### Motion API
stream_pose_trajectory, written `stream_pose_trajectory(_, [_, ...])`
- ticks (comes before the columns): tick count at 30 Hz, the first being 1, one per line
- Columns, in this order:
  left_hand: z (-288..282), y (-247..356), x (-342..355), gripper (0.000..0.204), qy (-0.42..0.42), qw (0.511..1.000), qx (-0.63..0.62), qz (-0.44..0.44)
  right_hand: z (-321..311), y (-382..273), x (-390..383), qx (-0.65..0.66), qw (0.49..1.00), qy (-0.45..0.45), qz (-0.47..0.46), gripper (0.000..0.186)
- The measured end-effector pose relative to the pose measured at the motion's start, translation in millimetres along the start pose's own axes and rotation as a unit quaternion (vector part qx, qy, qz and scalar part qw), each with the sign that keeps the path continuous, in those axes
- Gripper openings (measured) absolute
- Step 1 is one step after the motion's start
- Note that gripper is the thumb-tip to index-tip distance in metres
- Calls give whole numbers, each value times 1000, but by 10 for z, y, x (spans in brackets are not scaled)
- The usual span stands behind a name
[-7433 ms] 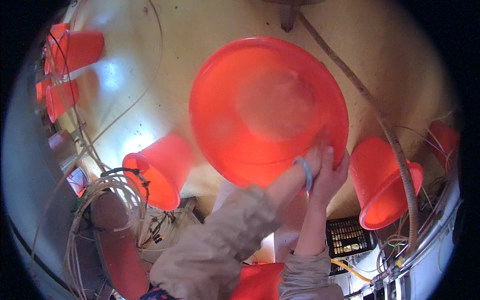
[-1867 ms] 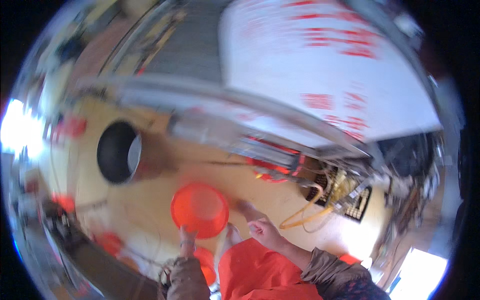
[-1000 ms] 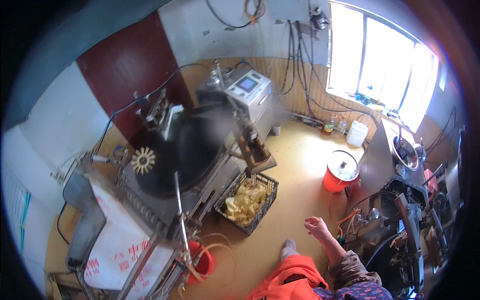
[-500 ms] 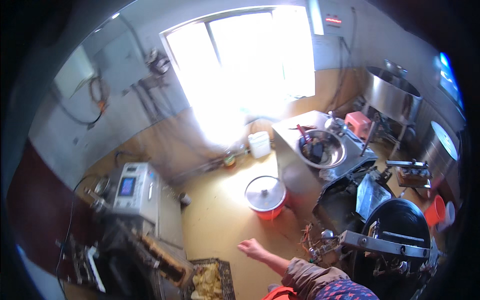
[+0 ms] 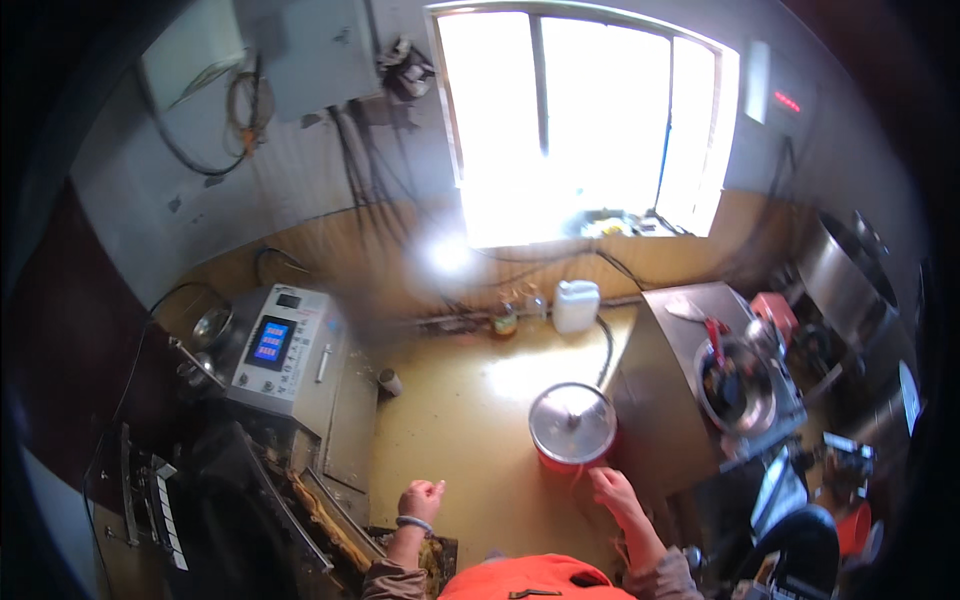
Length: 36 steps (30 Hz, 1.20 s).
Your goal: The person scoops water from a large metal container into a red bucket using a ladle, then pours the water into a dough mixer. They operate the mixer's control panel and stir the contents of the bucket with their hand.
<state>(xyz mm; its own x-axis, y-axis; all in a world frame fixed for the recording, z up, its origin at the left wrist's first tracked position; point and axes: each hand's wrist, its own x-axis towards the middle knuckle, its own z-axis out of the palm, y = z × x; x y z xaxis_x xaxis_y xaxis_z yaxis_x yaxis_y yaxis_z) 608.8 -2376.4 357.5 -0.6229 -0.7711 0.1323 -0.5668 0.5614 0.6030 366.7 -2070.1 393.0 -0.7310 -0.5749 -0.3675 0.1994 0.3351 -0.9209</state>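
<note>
My left hand [image 5: 422,500], with a pale bracelet on its wrist, hangs over the yellowish floor with its fingers curled in; nothing shows in them. My right hand [image 5: 614,490] is closed too, just below the near right side of a red bucket [image 5: 566,465]. Whether its fingers touch the bucket, or what they hold, I cannot make out. On the bucket sits a round metal lid [image 5: 573,422] with a knob in its middle. The orange front of my clothing [image 5: 530,578] shows between my forearms.
A metal machine with a lit display [image 5: 270,342] stands at the left. Right of the bucket is a steel table [image 5: 650,385] bearing a metal bowl [image 5: 762,415] with utensils. A white jug [image 5: 576,307] stands by the far wall; black pans [image 5: 800,560] and other equipment crowd the lower right.
My left hand has come into view at the lower middle. The view has swung, so the room sits differently. My right hand is now close beside the red bucket.
</note>
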Motion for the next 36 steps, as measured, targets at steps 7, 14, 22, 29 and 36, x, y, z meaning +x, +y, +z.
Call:
stream_pose_trajectory(7, [298, -109, 1529, 30, -111, 983, 81, -119, -238, -130, 680, 105, 986, 112, 63, 26])
stream_pose_trajectory(14, [90, -159, 3050, 55, -126, 961, 223, -99, -203, -535, 2266, 92, 993, 49, 59, 26])
stream_pose_trajectory(22, [-1047, 408, 5879, 35, 155, 953, 224, 136, 363, -1313, 4101, 112, 994, 3, -1, 30])
stream_pose_trajectory(29, [-2120, 1371, 8667, 31, 287, 792, 334, 422, 973, -2037, 5438, 112, 992, 63, -19, 27])
stream_pose_trajectory(36, [-2768, 2368, 10452, 27, 467, 473, 641, 383, 1685, -2781, 6344, 140, 987, 80, -25, 26])
